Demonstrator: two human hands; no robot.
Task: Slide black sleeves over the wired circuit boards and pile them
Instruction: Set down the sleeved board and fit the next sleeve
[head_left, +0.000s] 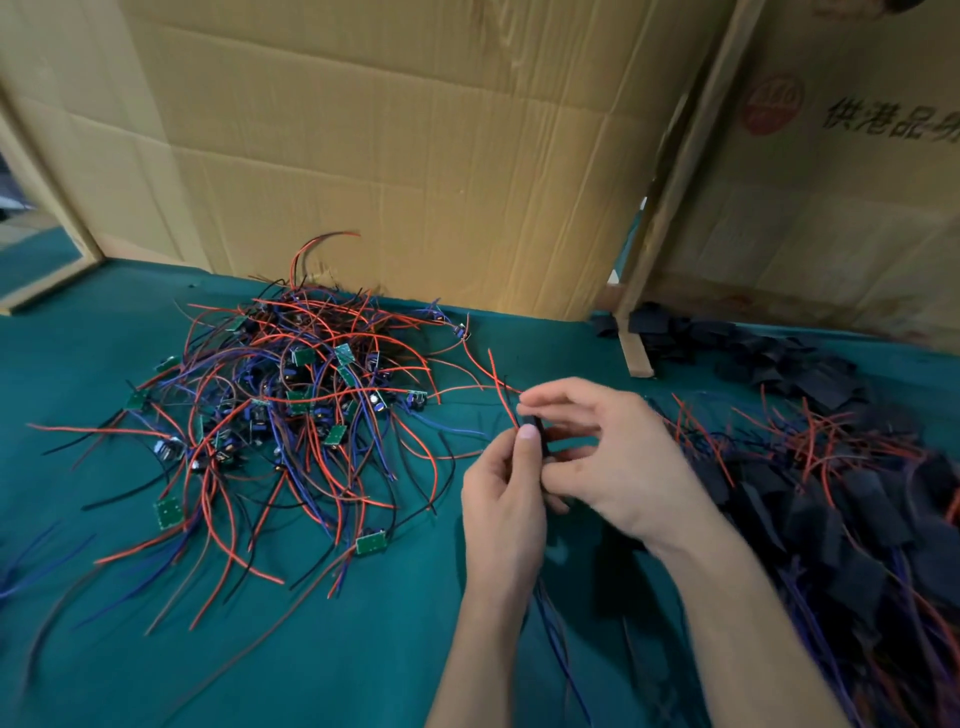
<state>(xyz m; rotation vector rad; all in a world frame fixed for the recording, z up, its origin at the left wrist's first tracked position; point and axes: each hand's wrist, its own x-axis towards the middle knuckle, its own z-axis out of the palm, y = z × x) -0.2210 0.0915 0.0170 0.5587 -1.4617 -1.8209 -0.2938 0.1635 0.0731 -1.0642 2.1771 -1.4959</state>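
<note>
I see my left hand (501, 499) and right hand (610, 457) meeting over the green cloth (363, 649), both pinching one black sleeve (537, 434) with red and black wires running out past the fingertips. Left of my hands lies the tangle of bare wired circuit boards (275, 410). Right of them sits the pile of sleeved boards (841, 525); loose black sleeves (779, 358) lie beyond it by the cardboard boxes (415, 145).

Matt teal cloth surface (104, 364); creased cardboard sheets (389, 156) at 12 o'clock; bare wooden strip (670, 182); matt black sleeves (810, 374).
</note>
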